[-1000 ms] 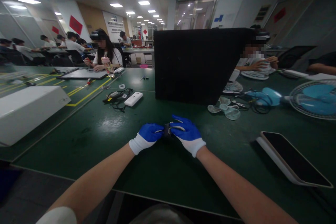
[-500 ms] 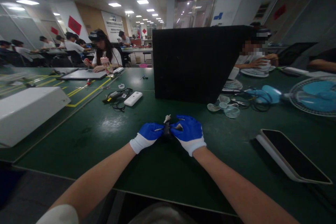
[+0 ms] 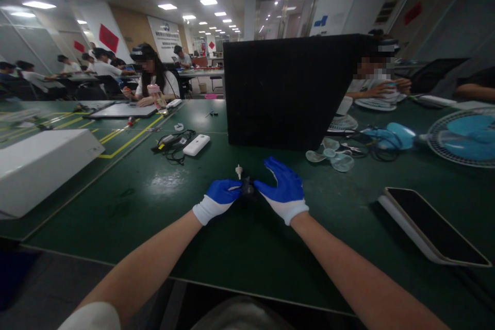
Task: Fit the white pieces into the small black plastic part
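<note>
Both my hands wear blue-and-white gloves and meet over the green table (image 3: 232, 247). My left hand (image 3: 220, 195) is closed, pinching a small dark part (image 3: 247, 187) from the left. My right hand (image 3: 284, 190) pinches the same part with thumb and forefinger, its other fingers stretched up and apart. A small white piece (image 3: 238, 170) sticks up just above the dark part, beside my left fingertips.
A black upright panel (image 3: 286, 90) stands behind my hands. A clear fan blade (image 3: 331, 159), blue fan parts (image 3: 398, 136) and a fan grille (image 3: 464, 136) lie at right. A tablet (image 3: 429, 227) sits near right; a white box (image 3: 38, 165) and a white device with cables (image 3: 196, 145) left. Other people work at tables beyond.
My right hand's fingers have lifted and spread upward. The small white piece now stands out above the dark part; it was hidden a second ago.
</note>
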